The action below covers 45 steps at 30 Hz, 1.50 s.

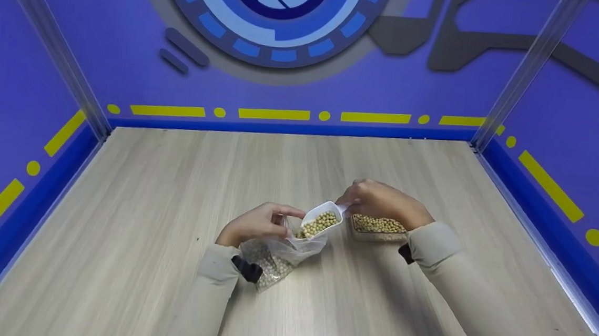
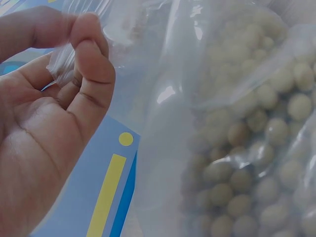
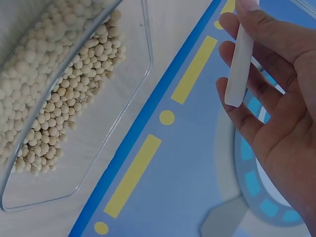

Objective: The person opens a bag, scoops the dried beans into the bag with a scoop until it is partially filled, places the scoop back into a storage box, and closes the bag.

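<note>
My left hand [image 1: 258, 223] pinches the rim of a clear plastic bag [image 2: 163, 103], which is partly filled with round, pale soybeans [image 2: 237, 177]. In my right hand [image 1: 384, 200] I grip the handle [image 3: 240, 69] of a white scoop [image 1: 309, 216]. Soybeans [image 1: 322, 223] lie in the scoop, whose front lip is at the mouth of the bag. Below my right hand stands a clear rectangular container [image 1: 379, 237] that holds more soybeans [image 3: 74, 89]. Part of that container is hidden by the right hand and wrist in the head view.
A wood-grain table [image 1: 143, 220] lies beneath everything. Blue panels [image 1: 283, 93] with yellow markings wall it in at the back and on both sides. Dark straps [image 1: 246, 268] sit on the wrists.
</note>
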Each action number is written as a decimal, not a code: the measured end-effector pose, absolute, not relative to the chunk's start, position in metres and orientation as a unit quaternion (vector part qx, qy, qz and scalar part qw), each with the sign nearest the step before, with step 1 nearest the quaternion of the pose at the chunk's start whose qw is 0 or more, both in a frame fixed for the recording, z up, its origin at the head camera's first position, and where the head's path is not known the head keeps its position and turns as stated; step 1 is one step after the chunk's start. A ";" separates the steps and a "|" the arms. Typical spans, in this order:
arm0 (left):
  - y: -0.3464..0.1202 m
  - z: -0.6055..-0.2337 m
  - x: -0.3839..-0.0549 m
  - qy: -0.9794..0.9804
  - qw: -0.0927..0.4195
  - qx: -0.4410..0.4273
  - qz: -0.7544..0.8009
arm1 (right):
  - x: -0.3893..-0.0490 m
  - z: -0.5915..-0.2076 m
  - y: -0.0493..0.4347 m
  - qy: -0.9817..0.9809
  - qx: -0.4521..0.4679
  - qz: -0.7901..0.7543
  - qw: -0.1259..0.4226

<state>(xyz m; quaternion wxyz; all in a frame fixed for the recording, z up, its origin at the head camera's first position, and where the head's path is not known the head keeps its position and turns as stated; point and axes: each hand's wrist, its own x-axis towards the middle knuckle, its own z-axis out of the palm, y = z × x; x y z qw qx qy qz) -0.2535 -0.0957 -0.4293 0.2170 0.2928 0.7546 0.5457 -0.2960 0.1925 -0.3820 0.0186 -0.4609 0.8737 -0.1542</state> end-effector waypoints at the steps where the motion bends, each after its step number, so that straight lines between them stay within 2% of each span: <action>1: -0.096 -0.429 -0.253 0.752 0.219 0.292 0.549 | -0.296 -0.381 0.192 0.874 -0.461 -0.152 0.018; 27: -0.097 -0.431 -0.254 0.742 0.228 0.289 0.560 | -0.295 -0.373 0.192 0.883 -0.447 -0.143 0.022; 45: -0.098 -0.428 -0.252 0.761 0.208 0.305 0.533 | -0.303 -0.376 0.231 0.890 -0.427 -0.155 -0.029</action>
